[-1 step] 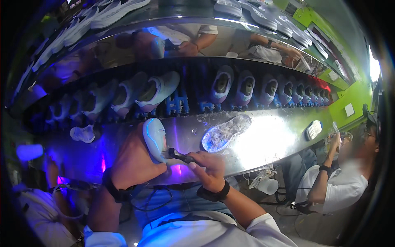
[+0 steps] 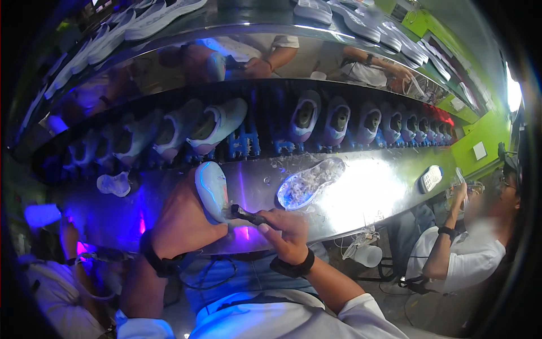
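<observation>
My left hand is closed around a pale shoe upper, which stands tilted above the metal bench with blue light along its edge. In my right hand is a short brush with a dark handle, pinched between thumb and fingers. Its bristle tip touches or nearly touches the upper's lower right side. The part of the upper under my left hand is hidden. To the right of the upper, a sole-shaped tray holding whitish clumps lies on the bench.
Beyond the bench, a row of shoes stands on blue holders. White soles line the shelf above. A small pale piece lies left, a white sole right. Co-workers sit at the right and left.
My hands, the brush and the upper stay almost in place; the upper shifts very slightly left. At far left, the co-worker's hand and the pale item by it have moved slightly.
</observation>
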The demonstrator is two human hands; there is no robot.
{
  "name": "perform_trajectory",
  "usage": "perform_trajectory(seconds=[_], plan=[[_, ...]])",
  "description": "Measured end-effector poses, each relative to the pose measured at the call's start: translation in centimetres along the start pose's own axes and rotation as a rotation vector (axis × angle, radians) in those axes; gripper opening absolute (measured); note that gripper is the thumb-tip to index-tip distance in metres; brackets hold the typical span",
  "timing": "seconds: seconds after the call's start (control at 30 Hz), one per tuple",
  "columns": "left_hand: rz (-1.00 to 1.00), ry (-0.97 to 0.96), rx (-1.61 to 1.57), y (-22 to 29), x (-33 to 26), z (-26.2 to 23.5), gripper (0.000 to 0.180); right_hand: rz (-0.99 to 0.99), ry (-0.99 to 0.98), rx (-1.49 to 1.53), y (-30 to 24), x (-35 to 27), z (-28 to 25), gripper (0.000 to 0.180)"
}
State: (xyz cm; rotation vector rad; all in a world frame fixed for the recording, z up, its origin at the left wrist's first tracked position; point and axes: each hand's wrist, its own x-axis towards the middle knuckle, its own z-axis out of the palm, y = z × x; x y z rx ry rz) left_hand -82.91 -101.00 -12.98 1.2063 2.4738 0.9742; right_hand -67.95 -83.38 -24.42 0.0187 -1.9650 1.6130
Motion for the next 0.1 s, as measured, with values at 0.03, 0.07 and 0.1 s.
perform_trajectory(seconds=[0.03,0.07,0.1], plan=[[-0.01,-0.014,-0.013,-0.1,0.04,-0.32,0.079,0.013,0.0,-0.001,0.35,-0.44,0.26,0.025],[-0.041,-0.037,-0.029,-0.03,0.17,-0.62,0.078,0.025,0.003,0.002,0.66,-0.77,0.39,0.026],[-0.073,-0.06,-0.045,0.2,0.25,-1.03,0.076,0.036,0.005,0.005,0.93,-1.1,0.53,0.026]])
